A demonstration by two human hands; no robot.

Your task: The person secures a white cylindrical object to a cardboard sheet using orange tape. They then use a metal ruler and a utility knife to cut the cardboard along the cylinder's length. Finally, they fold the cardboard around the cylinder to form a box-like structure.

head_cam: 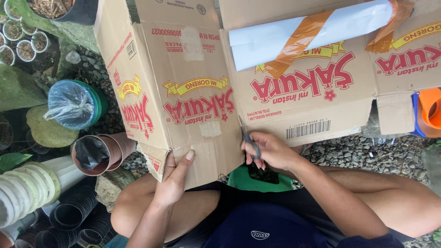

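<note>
A flattened cardboard box (193,82) lies across the person's lap and the gravel (367,154), its long axis running left to right. The left hand (172,181) grips its near edge, thumb on top, fingers curled beneath. The right hand (271,150) holds scissors (248,138), fingers closed through the handles; the blades point away from the person, along a fold of the box.
</note>
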